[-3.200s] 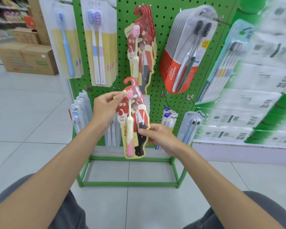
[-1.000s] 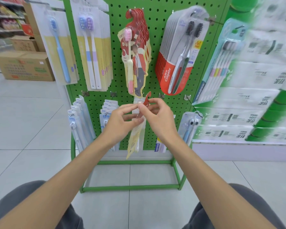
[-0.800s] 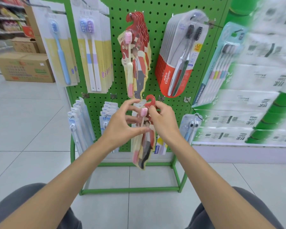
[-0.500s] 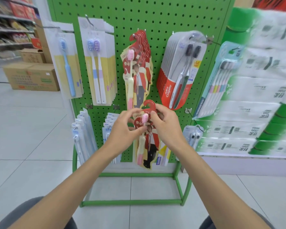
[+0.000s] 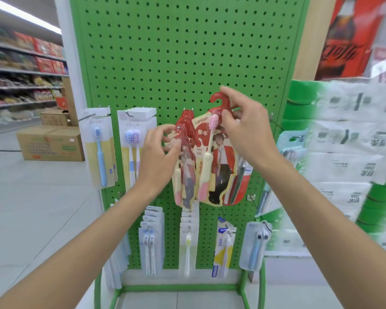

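Observation:
A red carded toothbrush pack [image 5: 216, 166] with a pink and cream brush and a red hook on top is held up in front of the green pegboard rack [image 5: 183, 52]. My right hand [image 5: 243, 128] pinches the pack just below its hook. To its left hangs a stack of the same red packs [image 5: 184, 150] on a peg. My left hand [image 5: 159, 155] touches the front of that stack, thumb and fingers curled round its upper edge. The held pack partly hides a Colgate pack behind it.
Blue [image 5: 100, 150] and purple twin toothbrush cards [image 5: 133, 148] hang at the left. Several smaller packs hang on the lower row [image 5: 188, 244]. Stacked tissue packs [image 5: 348, 166] fill the right. A cardboard box [image 5: 50, 143] sits on the tiled floor by store shelves at the left.
My head has risen, so the rack sits lower in view. My right hand has lifted the red pack up to the level of the hanging stack; my left hand has let go and moved onto the stack.

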### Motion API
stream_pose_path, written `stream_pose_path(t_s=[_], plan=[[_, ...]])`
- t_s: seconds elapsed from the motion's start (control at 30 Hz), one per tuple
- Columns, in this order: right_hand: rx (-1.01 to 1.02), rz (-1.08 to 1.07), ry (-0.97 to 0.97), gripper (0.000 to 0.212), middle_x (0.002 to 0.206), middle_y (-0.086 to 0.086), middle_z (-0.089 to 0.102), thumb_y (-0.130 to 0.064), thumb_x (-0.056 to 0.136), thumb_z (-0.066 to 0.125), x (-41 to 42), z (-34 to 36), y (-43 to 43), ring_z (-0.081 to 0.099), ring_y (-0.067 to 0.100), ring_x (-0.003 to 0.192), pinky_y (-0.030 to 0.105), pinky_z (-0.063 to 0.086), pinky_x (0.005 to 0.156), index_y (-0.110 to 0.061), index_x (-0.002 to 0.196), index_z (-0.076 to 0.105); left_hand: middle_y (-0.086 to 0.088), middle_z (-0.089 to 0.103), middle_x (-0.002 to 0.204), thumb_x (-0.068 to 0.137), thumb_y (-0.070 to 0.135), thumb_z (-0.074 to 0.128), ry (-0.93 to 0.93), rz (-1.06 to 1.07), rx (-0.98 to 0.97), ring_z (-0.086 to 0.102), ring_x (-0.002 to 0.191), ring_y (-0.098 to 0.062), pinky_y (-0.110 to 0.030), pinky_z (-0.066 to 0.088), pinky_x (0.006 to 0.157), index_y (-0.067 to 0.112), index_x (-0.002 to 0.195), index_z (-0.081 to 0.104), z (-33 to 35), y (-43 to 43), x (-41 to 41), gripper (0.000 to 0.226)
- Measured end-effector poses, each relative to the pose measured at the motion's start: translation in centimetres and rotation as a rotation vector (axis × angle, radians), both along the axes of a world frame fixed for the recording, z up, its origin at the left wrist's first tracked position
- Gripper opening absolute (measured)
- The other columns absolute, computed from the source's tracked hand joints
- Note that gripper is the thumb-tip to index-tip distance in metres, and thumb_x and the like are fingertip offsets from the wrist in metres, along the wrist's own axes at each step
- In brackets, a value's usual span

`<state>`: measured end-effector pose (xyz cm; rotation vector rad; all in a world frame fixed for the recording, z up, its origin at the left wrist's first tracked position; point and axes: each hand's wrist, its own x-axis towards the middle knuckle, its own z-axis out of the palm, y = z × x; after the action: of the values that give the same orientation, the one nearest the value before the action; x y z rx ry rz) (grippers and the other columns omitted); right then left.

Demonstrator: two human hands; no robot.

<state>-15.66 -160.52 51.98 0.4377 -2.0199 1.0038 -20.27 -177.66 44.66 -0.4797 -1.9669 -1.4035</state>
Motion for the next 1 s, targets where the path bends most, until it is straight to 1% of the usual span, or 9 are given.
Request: stream_pose_path(t_s=[0.1,0.23,0.3,0.37,0.5,0.57,0.7,0.83,1.0], plan=[[0.011,-0.020,0.062,0.046,0.115,-0.005,0.060,-0.001,0.097,0.048,-1.0,3.8,0.0,0.066,0.020,0.073,0.014,0.051,0.057,-0.016,0.140,0.052,0.009,0.050,0.121,0.098,0.027,0.054,-0.049,0.034,-0.020,0.053,0.108,-0.007,-0.023,0.045,0.091,0.022,0.131,0.051,2.0,0.1,-1.1,0.033],[0.057,-0.069,0.090,0.045,0.109,-0.009,0.057,0.000,0.096,0.047,-3.0,6.1,-0.6,0.054,-0.006,0.065,0.008,0.045,0.067,-0.014,0.138,0.054,0.005,0.055,0.122,0.100,0.030,0.052,-0.128,0.020,-0.049,0.054,0.105,-0.005,-0.024,0.047,0.091,0.021,0.130,0.052,2.7,0.1,-2.2,0.031],[0.080,-0.057,0.066,0.042,0.106,-0.011,0.057,0.001,0.096,0.046,-3.8,5.8,-1.2,0.055,-0.006,0.068,0.012,0.049,0.071,-0.013,0.135,0.055,0.006,0.057,0.116,0.101,0.030,0.051,-0.143,0.005,-0.074,0.056,0.093,0.005,-0.010,0.046,0.076,0.019,0.128,0.052,2.8,0.1,-2.4,0.029],[0.098,-0.036,0.029,0.041,0.102,-0.010,0.059,0.003,0.096,0.046,-4.6,4.9,-1.6,0.061,0.001,0.071,0.025,0.056,0.075,-0.013,0.131,0.058,0.009,0.058,0.106,0.101,0.028,0.050,-0.152,-0.010,-0.077,0.056,0.080,0.015,-0.002,0.042,0.063,0.018,0.124,0.053,2.7,0.1,-2.5,0.025],[0.160,-0.082,-0.084,0.044,0.101,-0.006,0.063,0.002,0.094,0.052,-6.1,2.7,-1.6,0.065,0.007,0.072,0.024,0.058,0.064,-0.017,0.133,0.058,0.012,0.059,0.104,0.100,0.029,0.052,-0.154,-0.013,-0.084,0.055,0.089,0.009,-0.007,0.042,0.066,0.019,0.122,0.055,2.6,-0.1,-2.9,0.024],[0.185,-0.073,-0.143,0.044,0.095,-0.005,0.065,0.001,0.093,0.054,-6.6,1.6,-1.7,0.068,0.016,0.069,0.035,0.059,0.060,-0.018,0.132,0.058,0.011,0.061,0.106,0.100,0.030,0.053,-0.154,-0.019,-0.073,0.055,0.093,0.007,-0.009,0.041,0.071,0.020,0.122,0.056,2.5,-0.2,-3.2,0.024],[0.185,-0.089,-0.190,0.042,0.085,-0.002,0.066,0.000,0.092,0.055,-7.3,1.0,-1.3,0.068,0.020,0.073,0.042,0.059,0.063,-0.019,0.129,0.058,0.012,0.061,0.107,0.100,0.031,0.053,-0.147,-0.021,-0.065,0.056,0.096,0.004,-0.012,0.043,0.075,0.021,0.122,0.056,2.2,-0.2,-3.3,0.025],[0.279,-0.086,-0.278,0.036,0.078,-0.001,0.067,-0.003,0.092,0.057,-7.3,1.1,-0.8,0.065,0.016,0.064,0.033,0.058,0.059,-0.021,0.123,0.059,0.012,0.061,0.105,0.099,0.030,0.054,-0.136,-0.029,-0.045,0.057,0.096,0.002,-0.012,0.044,0.074,0.021,0.120,0.057,2.0,-0.2,-3.2,0.023],[0.340,-0.007,-0.284,0.035,0.086,-0.006,0.065,-0.005,0.093,0.060,-7.6,0.3,-1.6,0.066,0.015,0.080,0.034,0.059,0.076,-0.021,0.124,0.061,0.012,0.060,0.105,0.100,0.030,0.053,-0.130,-0.035,-0.032,0.056,0.095,0.003,-0.009,0.042,0.071,0.022,0.119,0.058,2.0,-0.2,-3.2,0.022]])
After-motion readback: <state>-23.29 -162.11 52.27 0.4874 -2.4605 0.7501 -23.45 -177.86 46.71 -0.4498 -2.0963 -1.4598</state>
